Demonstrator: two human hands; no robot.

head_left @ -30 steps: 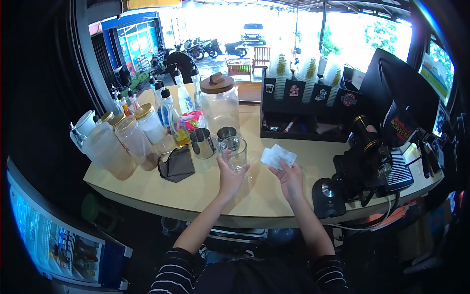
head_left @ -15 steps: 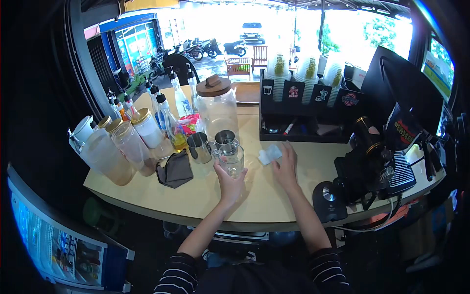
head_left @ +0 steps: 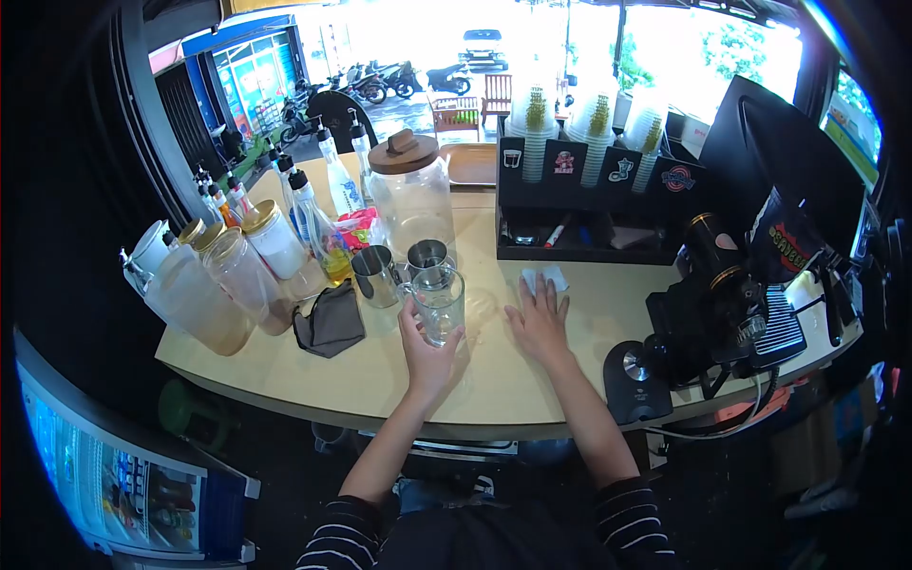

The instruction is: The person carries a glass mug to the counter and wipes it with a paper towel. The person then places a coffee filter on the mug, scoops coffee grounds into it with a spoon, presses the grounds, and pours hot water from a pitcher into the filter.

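Observation:
My left hand is closed around a clear glass mug and keeps it upright over the counter. Right behind the mug are two metal pitchers, close together. My right hand lies palm down on the counter with its fingers spread, the fingertips resting on a crumpled white tissue. Part of the tissue is hidden under those fingers. Wet-looking marks show on the counter between my hands.
A dark folded cloth, jars and pump bottles crowd the left side. A large lidded jar stands behind the pitchers. The black cup organizer is at the back, and an espresso machine is on the right.
My right hand has flattened, and its fingers now cover part of the tissue, which has shifted right and away from me. My left hand still holds the mug. The view has shifted slightly.

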